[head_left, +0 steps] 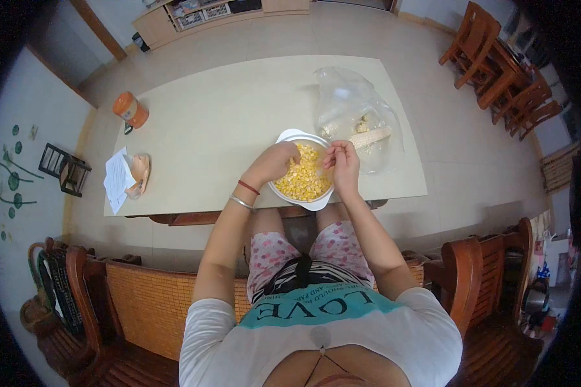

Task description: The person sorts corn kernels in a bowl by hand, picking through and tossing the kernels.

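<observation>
A white bowl (317, 204) near the table's front edge holds loose yellow corn kernels (301, 180). My left hand (277, 162), with a red cord and a silver bangle at its wrist, reaches over the bowl's left side; its fingers are bent down at the kernels, and their tips are hidden. Over the right rim is my right hand (345, 166), its thumb and fingers drawn together; anything between them is too small to make out. Just beyond it, a bare corn cob (372, 137) lies on a clear plastic bag (346, 97), beside some small scraps.
The pale table (219, 109) also bears an orange canister (130, 109) at the back left, and papers (118, 180) beside a bag-like item (140, 174) at the left edge. Wooden chairs (474, 39) stand at the far right.
</observation>
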`<state>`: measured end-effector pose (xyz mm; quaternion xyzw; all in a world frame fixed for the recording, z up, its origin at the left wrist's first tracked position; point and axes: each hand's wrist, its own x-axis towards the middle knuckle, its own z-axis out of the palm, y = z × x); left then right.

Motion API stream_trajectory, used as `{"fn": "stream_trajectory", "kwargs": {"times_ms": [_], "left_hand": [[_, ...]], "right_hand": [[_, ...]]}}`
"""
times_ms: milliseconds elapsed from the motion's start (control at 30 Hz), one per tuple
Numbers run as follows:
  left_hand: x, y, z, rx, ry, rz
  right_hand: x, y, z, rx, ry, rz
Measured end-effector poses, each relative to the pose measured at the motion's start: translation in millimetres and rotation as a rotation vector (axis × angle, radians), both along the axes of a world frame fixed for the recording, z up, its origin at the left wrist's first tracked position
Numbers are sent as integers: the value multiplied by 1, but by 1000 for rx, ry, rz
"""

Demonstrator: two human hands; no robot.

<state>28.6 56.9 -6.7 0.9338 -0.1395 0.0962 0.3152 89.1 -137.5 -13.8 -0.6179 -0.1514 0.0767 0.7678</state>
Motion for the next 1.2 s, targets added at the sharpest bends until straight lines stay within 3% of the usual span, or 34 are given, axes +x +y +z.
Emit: {"fn": "stream_trajectory", "kwargs": {"times_ms": [267, 600, 700, 800, 1000, 1200], "left_hand": [[-11, -18, 1, 1, -105, 198], [-16, -25, 2, 42, -206, 246], [-16, -25, 2, 102, -181, 246], [-14, -24, -1, 181, -157, 248], [-15, -23, -3, 167, -196, 248], [-15, -26, -2, 103, -213, 272]], "right_hand": [[0, -1, -2, 17, -3, 11], [-1, -1, 4, 42, 40, 10], [6, -2, -2, -215, -98, 59], [11, 0, 2, -729, -719, 114], [12, 13, 13, -1229, -583, 619], [17, 21, -7, -1324, -651, 698]]}}
